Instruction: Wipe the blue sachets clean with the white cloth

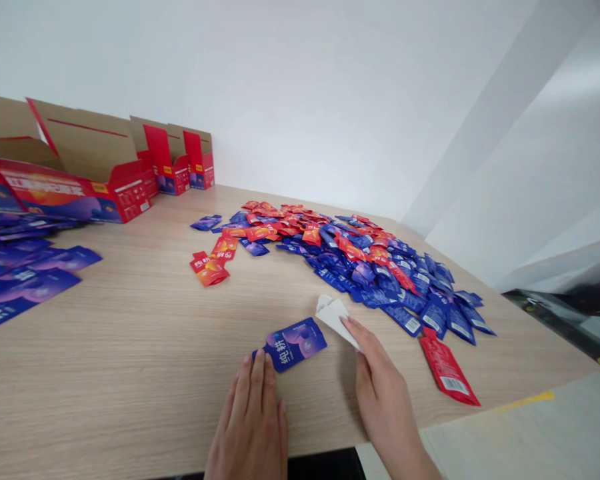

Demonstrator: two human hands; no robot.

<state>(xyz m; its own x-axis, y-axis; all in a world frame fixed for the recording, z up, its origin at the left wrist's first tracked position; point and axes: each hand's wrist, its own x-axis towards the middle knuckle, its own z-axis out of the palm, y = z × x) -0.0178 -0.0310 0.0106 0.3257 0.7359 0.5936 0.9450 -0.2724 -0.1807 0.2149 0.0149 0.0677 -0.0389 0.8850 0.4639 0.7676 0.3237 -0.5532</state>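
Observation:
My left hand [253, 417] lies flat on the wooden table [130, 347], fingers together and stretched out, their tips on the near end of a blue sachet [295, 343]. My right hand [380, 383] rests beside it, thumb and fingers pinching a white folded piece of paper [334, 315] that lies just right of the blue sachet. A large heap of blue and red sachets [360, 260] spreads across the table behind both hands.
Open red and purple cardboard boxes [70, 187] stand at the back left, with smaller ones [180, 167] behind. Flat purple packs [25, 280] lie at the left edge. A lone red sachet [447, 370] lies near the table's right front edge.

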